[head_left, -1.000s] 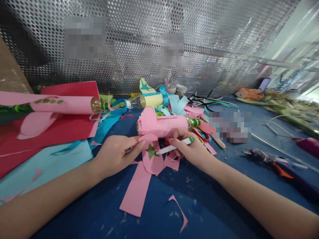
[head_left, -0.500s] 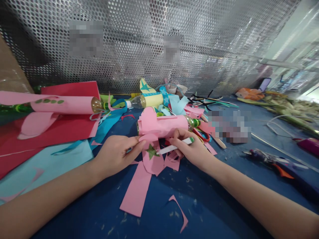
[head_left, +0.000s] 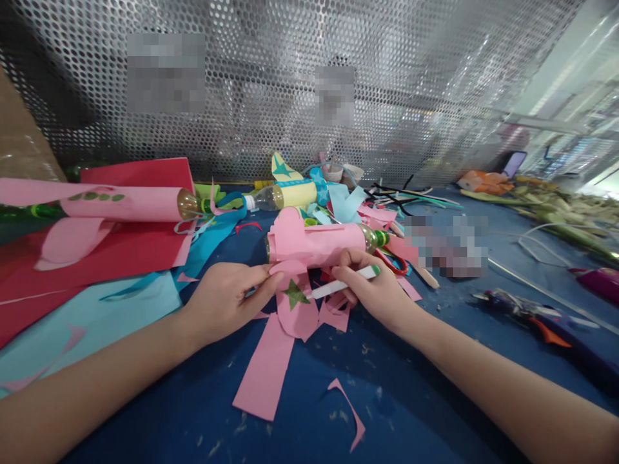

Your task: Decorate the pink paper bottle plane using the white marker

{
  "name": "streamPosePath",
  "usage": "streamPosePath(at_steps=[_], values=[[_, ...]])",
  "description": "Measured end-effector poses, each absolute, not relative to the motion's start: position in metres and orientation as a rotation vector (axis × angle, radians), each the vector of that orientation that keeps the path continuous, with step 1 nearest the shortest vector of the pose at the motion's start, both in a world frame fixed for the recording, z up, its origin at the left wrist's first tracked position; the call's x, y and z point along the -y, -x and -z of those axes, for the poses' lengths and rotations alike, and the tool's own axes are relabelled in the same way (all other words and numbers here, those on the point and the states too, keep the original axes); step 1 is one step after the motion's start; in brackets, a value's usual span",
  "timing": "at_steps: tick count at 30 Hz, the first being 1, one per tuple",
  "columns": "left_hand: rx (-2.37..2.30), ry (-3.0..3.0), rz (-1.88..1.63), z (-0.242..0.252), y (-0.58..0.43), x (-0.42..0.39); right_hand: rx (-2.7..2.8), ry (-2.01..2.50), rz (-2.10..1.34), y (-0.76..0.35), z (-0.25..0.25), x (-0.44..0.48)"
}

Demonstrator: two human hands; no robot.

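A plastic bottle wrapped in pink paper (head_left: 331, 243) lies across the table, its green cap end to the right. From its left part a rounded pink paper flap (head_left: 296, 319) hangs toward me, with a dark green star (head_left: 294, 294) on it. My left hand (head_left: 232, 299) pinches the flap's upper left edge between thumb and fingers. In my right hand (head_left: 370, 283) is a white marker with a green end (head_left: 345, 282). Its tip points left and sits at the star's right point; whether it touches the paper I cannot tell.
On the left, another pink-wrapped bottle (head_left: 130, 203) lies over red paper (head_left: 97, 258) and light blue paper (head_left: 120, 309). Behind is a yellow-wrapped bottle (head_left: 294, 194). Pink scraps (head_left: 265, 367) lie in front. A glue gun (head_left: 546, 322) rests at right, below a wooden stick (head_left: 425, 276).
The marker and my right hand have shifted slightly to the right, and the marker's tip has moved off to the star's right side. My left hand has stayed in place on the flap.
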State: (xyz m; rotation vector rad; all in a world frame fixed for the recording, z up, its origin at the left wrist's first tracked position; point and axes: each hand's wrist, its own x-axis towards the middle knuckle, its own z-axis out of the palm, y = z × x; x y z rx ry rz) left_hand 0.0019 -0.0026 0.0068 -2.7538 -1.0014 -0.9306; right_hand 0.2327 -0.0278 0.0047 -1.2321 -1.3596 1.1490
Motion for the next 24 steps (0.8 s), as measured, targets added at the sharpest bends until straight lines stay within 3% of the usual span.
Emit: streamPosePath(at_steps=[5, 24], values=[[1.007, 2.786, 0.906, -0.01, -0.003, 0.004, 1.343, 1.253, -1.009, -0.234, -0.003, 0.027], [0.993, 2.767, 0.974, -0.002, 0.0, 0.002, 1.451, 1.151, -1.075, -0.232, 0.004, 0.028]])
